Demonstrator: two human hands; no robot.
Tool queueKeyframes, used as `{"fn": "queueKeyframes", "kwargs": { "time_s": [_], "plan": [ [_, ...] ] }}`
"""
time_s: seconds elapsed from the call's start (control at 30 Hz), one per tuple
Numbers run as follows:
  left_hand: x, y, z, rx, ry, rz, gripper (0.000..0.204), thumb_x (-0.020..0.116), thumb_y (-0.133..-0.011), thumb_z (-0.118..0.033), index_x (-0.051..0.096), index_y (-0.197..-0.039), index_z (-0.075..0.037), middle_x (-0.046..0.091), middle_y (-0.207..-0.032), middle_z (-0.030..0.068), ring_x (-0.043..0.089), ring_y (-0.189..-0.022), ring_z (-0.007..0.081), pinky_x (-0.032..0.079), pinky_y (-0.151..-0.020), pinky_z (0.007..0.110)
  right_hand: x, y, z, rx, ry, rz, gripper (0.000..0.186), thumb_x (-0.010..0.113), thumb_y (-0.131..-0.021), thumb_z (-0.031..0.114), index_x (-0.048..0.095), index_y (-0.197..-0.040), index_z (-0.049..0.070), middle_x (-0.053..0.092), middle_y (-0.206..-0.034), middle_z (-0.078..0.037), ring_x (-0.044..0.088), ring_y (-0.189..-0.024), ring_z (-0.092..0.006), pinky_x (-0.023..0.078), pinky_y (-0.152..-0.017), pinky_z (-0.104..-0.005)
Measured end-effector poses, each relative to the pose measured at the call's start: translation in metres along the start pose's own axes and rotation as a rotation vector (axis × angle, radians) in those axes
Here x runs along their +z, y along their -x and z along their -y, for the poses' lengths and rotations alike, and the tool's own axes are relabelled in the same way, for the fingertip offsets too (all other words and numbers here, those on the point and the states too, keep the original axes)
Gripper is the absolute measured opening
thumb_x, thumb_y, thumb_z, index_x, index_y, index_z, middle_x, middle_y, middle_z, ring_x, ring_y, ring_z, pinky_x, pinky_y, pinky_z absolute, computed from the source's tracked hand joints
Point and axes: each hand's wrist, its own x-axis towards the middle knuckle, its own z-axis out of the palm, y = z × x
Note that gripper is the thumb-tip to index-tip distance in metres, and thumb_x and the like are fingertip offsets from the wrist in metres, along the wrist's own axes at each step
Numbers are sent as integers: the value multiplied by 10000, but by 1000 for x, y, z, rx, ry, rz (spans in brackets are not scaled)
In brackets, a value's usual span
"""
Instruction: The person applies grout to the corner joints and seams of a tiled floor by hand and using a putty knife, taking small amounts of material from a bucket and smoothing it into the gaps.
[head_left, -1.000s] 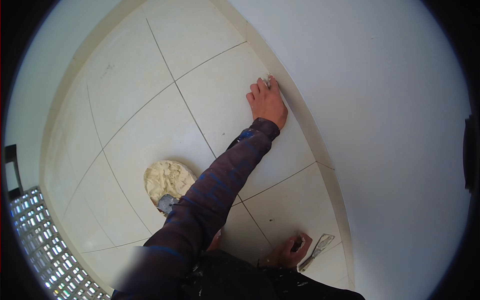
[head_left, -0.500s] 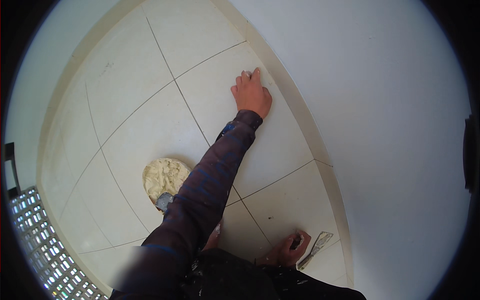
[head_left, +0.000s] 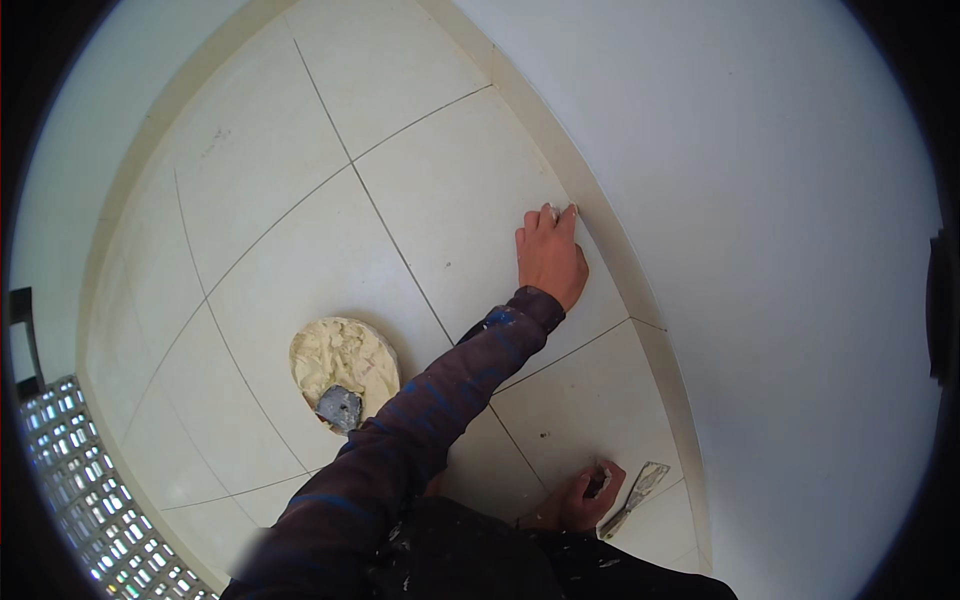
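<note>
My left hand reaches to the tiled floor beside the beige skirting. Its fingers are bent, with pale matter between the tips that I cannot make out. At the lower right, my right hand is curled round a dark space or object, unclear which, beside a putty-smeared scraper lying on the tiles. An oval tub of cream putty sits left of my left forearm, a grey-bladed tool resting in it.
A pale wall rises along the right, and skirting continues round the upper and left sides. At the lower left edge are a lattice of small openings and a dark fixture.
My left hand first shifted left from the skirting, then came down and rightward to a lower spot beside it, uncovering more of the tub. My right hand has barely moved.
</note>
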Motion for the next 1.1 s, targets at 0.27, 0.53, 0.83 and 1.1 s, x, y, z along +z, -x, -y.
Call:
{"fn": "queueKeyframes", "kwargs": {
  "time_s": [0.27, 0.53, 0.83, 1.1],
  "plan": [
    [-28, -79, 54, -91, 11, -250, 414, 550, -809, -13, 629, -1215, -32, 580, -1191, 190, 546, -1095, 393, 462, -902, 516, -1, -2, 19, 164, -67, 3, 355, 569, -794, 83, 580, -1130, -32, 563, -1026, -163, 564, -879, -275, 494, -783, -385],
    [-33, -194, 100, -62, -265, -116, 392, 601, -824, -43, 634, -1214, -22, 558, -1297, 168, 519, -1221, 359, 471, -980, 466, 11, -9, 0, 92, 1, 7, 343, 571, -792, 76, 592, -1118, -29, 590, -1070, -180, 586, -952, -312, 503, -833, -397],
    [-9, -117, 42, 131, -493, 7, 238, 589, -841, -26, 603, -1073, 22, 556, -1177, 168, 546, -1110, 330, 486, -904, 432, -12, 0, 9, -131, 53, 76, 303, 568, -827, 68, 603, -1115, -21, 605, -1059, -191, 600, -930, -329, 506, -811, -403],
    [-9, -2, -22, 62, -413, -23, 275, 568, -844, -32, 611, -1110, 20, 556, -1172, 149, 523, -1110, 306, 436, -926, 411, -45, 36, 7, -77, 9, 91, 314, 610, -829, 85, 601, -1127, -15, 598, -1069, -188, 602, -916, -320, 508, -793, -397]
  ]
}}
